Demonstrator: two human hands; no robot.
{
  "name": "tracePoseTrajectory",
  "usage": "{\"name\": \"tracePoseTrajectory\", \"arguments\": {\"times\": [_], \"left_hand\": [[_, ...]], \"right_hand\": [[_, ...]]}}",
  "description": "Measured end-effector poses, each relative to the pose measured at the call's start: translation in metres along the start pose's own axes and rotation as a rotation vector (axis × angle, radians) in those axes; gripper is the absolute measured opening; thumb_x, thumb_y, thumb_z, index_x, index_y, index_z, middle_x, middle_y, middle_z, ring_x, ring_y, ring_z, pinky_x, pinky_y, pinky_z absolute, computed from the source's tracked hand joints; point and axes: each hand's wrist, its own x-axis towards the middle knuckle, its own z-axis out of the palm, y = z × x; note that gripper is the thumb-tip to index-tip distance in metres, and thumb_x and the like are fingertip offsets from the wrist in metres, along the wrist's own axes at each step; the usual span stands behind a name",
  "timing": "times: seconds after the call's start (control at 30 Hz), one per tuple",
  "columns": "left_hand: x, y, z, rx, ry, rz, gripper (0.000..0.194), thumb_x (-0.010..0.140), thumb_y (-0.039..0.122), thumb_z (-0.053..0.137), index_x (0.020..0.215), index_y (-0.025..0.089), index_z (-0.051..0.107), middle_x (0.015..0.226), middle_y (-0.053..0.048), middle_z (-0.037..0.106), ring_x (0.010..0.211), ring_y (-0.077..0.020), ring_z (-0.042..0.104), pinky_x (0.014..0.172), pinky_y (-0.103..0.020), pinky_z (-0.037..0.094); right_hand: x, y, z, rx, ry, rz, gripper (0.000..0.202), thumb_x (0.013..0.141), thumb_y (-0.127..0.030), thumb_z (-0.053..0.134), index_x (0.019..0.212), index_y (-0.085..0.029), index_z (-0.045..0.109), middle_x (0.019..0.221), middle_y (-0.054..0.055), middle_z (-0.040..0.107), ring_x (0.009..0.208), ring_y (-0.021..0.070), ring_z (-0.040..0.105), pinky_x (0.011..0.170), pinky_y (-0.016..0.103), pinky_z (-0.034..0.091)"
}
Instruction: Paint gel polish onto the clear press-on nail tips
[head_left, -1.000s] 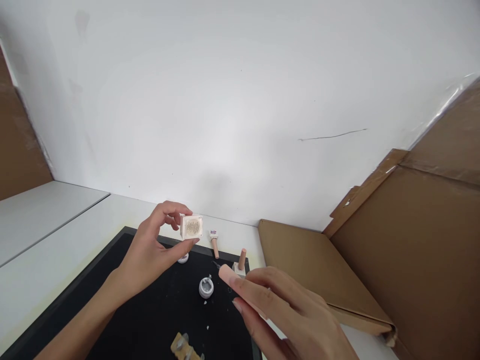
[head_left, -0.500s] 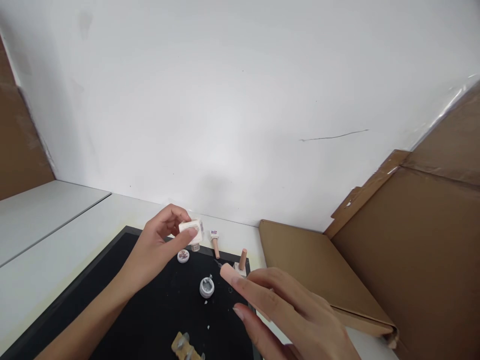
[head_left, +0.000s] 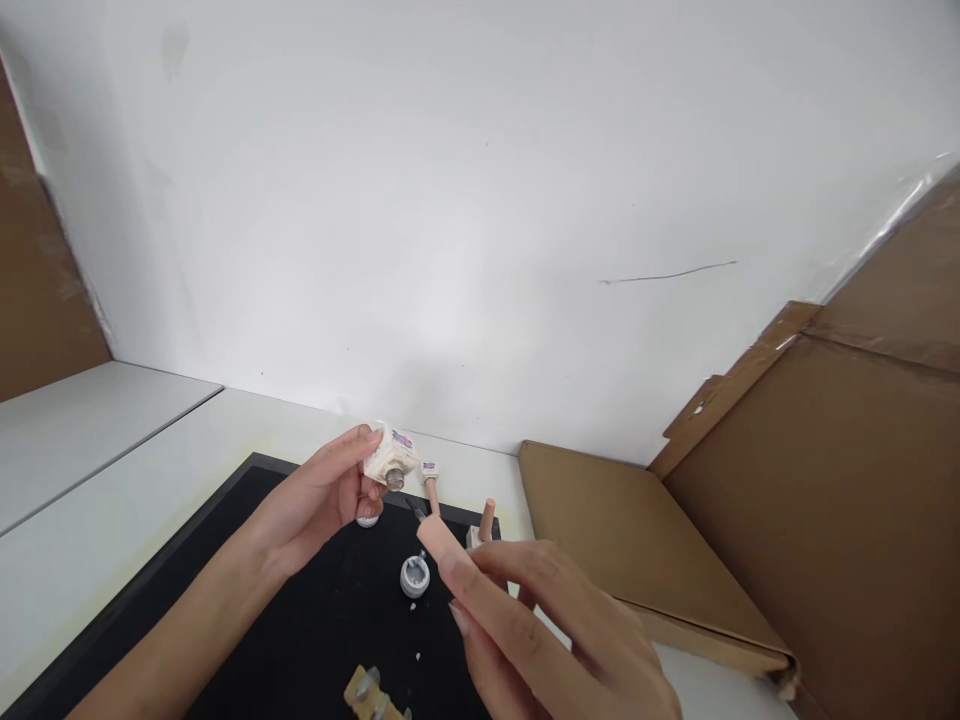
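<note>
A small white square bottle [head_left: 391, 457] with a purple mark is pinched in my left hand [head_left: 326, 490], its uncapped neck tilted down toward me. My right hand [head_left: 551, 630] grips a pink brush cap [head_left: 441, 540]; its dark brush tip points up and left, just below the bottle neck and apart from it. Under the brush, a small open jar [head_left: 414, 577] with grey contents rests on the black mat [head_left: 300, 610]. A white round piece [head_left: 367, 521] is partly hidden behind my left fingers.
Behind the brush lies a pink-capped bottle [head_left: 430, 472]; another pink-capped bottle [head_left: 487, 520] stands by my right hand. A tan piece with grey parts [head_left: 367, 692] lies at the mat's front. Cardboard [head_left: 637, 540] is at right, below a white wall [head_left: 450, 200].
My left hand has turned the bottle so its neck and purple mark face me more. My right hand has moved left and slightly up, bringing the brush closer to the bottle neck.
</note>
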Motion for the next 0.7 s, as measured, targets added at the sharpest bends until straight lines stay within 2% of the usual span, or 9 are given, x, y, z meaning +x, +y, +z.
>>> {"name": "tracePoseTrajectory", "arguments": {"times": [0.17, 0.27, 0.47, 0.57, 0.7], "left_hand": [[0.000, 0.000, 0.000, -0.067, 0.010, -0.086, 0.019, 0.076, 0.033, 0.068, 0.081, 0.016, 0.062, 0.068, 0.002, 0.058, 0.050, -0.0042, 0.048, 0.049, -0.015, 0.042], [0.000, -0.001, 0.000, -0.067, 0.005, -0.103, 0.020, 0.076, 0.034, 0.069, 0.082, 0.015, 0.063, 0.068, 0.002, 0.059, 0.049, -0.0043, 0.048, 0.049, -0.016, 0.042], [0.002, -0.002, 0.001, -0.069, -0.009, -0.126, 0.021, 0.076, 0.034, 0.069, 0.081, 0.014, 0.062, 0.072, 0.001, 0.060, 0.048, -0.0037, 0.047, 0.051, -0.017, 0.043], [0.001, -0.002, 0.002, -0.064, 0.007, -0.123, 0.023, 0.074, 0.034, 0.070, 0.082, 0.015, 0.061, 0.071, 0.001, 0.058, 0.049, -0.0036, 0.045, 0.050, -0.016, 0.041], [-0.002, -0.003, 0.006, 0.028, 0.006, -0.035, 0.025, 0.074, 0.036, 0.070, 0.074, 0.016, 0.056, 0.067, 0.003, 0.053, 0.051, -0.0045, 0.042, 0.050, -0.016, 0.038]], "right_hand": [[0.002, -0.002, 0.011, -0.073, 0.146, -0.060, 0.028, 0.089, -0.009, 0.046, 0.111, -0.012, 0.063, 0.076, 0.007, 0.069, 0.059, 0.0135, 0.061, 0.054, 0.025, 0.050], [0.002, -0.001, 0.014, -0.092, 0.178, -0.074, 0.027, 0.089, -0.010, 0.045, 0.108, -0.012, 0.064, 0.075, 0.007, 0.069, 0.057, 0.0135, 0.061, 0.054, 0.025, 0.050], [0.003, -0.001, 0.012, -0.087, 0.163, -0.059, 0.028, 0.089, -0.010, 0.046, 0.110, -0.014, 0.063, 0.074, 0.005, 0.069, 0.055, 0.0121, 0.059, 0.052, 0.024, 0.049], [0.003, -0.003, 0.008, -0.090, 0.098, -0.052, 0.028, 0.088, -0.009, 0.048, 0.112, -0.013, 0.063, 0.077, 0.006, 0.069, 0.060, 0.0137, 0.061, 0.054, 0.026, 0.050], [0.001, -0.004, 0.007, -0.086, 0.032, -0.034, 0.026, 0.089, -0.009, 0.049, 0.112, -0.011, 0.063, 0.080, 0.008, 0.068, 0.068, 0.0165, 0.062, 0.058, 0.028, 0.049]]}}
